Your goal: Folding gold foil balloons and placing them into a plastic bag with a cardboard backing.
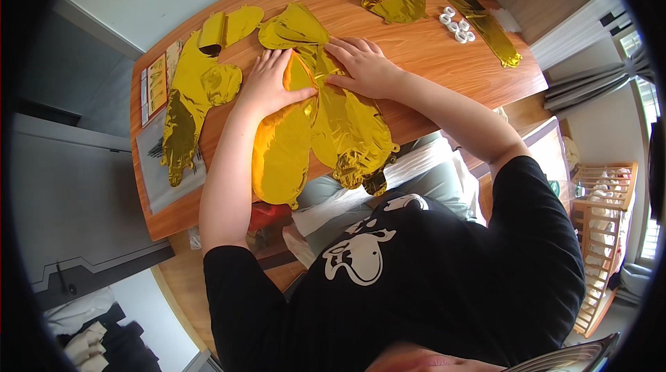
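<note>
Head: 2 hands [364, 67] on foil [347, 119] overhanging table edge [515, 95]; bare wood [433, 56] rightward.

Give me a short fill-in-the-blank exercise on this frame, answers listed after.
The left hand and right hand rest on crinkled gold foil; nearer the small white rings is the ____ hand.
Toward the ____ end of the brown wooden table lies a rectangular printed card.
The person's short-sleeved shirt is ____.

Answers: right; left; black.
</note>
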Available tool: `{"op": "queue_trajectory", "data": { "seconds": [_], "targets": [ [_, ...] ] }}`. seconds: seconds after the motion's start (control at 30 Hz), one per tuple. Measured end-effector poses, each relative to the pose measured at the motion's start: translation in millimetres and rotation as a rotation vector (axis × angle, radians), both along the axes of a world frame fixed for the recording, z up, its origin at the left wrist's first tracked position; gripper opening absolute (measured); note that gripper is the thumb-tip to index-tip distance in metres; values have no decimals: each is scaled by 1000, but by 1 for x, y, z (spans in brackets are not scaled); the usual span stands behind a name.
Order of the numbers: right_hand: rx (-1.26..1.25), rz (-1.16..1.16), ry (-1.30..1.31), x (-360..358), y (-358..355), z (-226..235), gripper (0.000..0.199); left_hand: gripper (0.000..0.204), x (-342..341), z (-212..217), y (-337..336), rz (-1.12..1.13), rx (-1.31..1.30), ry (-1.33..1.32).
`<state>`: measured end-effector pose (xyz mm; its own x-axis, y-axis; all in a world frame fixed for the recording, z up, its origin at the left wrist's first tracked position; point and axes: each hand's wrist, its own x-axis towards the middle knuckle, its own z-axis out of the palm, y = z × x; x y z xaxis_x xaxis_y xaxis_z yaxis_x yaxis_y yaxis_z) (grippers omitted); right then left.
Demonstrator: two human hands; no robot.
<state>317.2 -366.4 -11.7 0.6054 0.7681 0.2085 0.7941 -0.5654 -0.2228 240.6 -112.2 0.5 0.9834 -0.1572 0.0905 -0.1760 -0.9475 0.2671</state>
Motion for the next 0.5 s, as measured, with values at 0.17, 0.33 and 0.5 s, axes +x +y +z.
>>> {"op": "queue_trajectory", "data": {
  "seconds": [0.17, 0.33, 0.5],
  "targets": [
    [17, -17, 2, -1, 1, -3, 82, 112, 1, 0, 0, -1, 6, 3],
    [-7, -5, 64, -1, 1, 8, 79, 115, 0, -5, 4, 0, -9, 4],
    [52, -5, 309, 11, -7, 22, 74, 118, 0, -5, 2, 21, 16, 30]
  ]
}}
